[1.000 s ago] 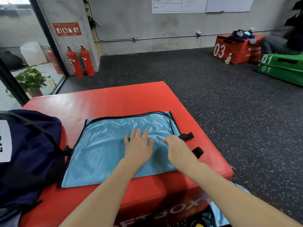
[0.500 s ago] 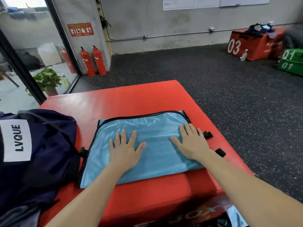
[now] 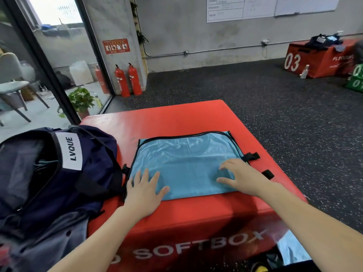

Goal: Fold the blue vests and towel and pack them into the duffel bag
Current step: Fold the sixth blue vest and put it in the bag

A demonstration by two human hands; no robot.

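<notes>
Red padded box (image 3: 176,118) marked SOFTBOX, standing on dark speckled floor (image 3: 275,118). On top: folded blue vest (image 3: 186,160) flat at centre-right, navy duffel bag (image 3: 59,173) at left edge, touching vest.

Both bare forearms extend forward from the lower edge of the view. The left hand (image 3: 144,190) lies palm down, fingers straight and slightly spread, thumb angled out to the right, near the front-left corner of the soft box. The right hand (image 3: 240,176) is palm down toward the box's right edge, thumb pointing left; its fingers look gently bent at the knuckles, tips downward, though motion blur leaves the exact curl uncertain. The two hands are well apart, neither gripping anything.
</notes>
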